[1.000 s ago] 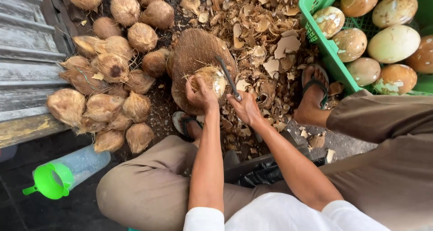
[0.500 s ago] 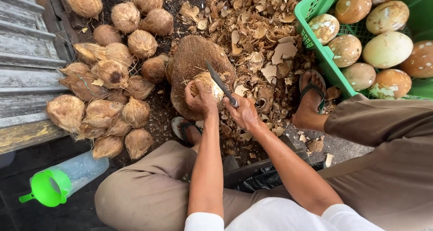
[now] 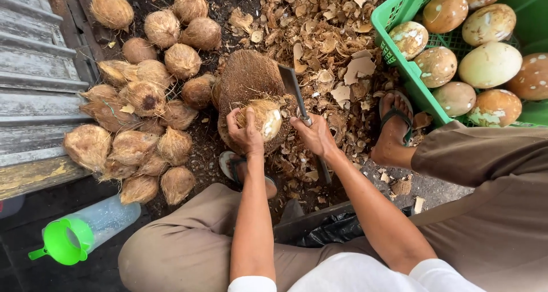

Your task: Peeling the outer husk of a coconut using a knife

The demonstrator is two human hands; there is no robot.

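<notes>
Brown husked coconuts (image 3: pixel 137 106) left, green crate (image 3: pixel 399 18) right, shell chips (image 3: pixel 337 52) between

Green crate (image 3: pixel 399 9) of peeled coconuts (image 3: pixel 490 64) (right), plastic bottle (image 3: pixel 85 232)

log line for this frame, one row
left hand: holds coconut on block | right hand: grips cleaver | crate: peeled coconuts

You've got about 20 husked brown coconuts (image 3: pixel 145 95) piled left, 9 peeled ones (image 3: pixel 490 64) showing in 1 green crate (image 3: pixel 399 12), 1 being worked (image 3: pixel 264 119), 1 cleaver (image 3: pixel 292 85), 1 green-lidded jug (image 3: pixel 80 235), 2 sandals (image 3: pixel 394 118).
</notes>
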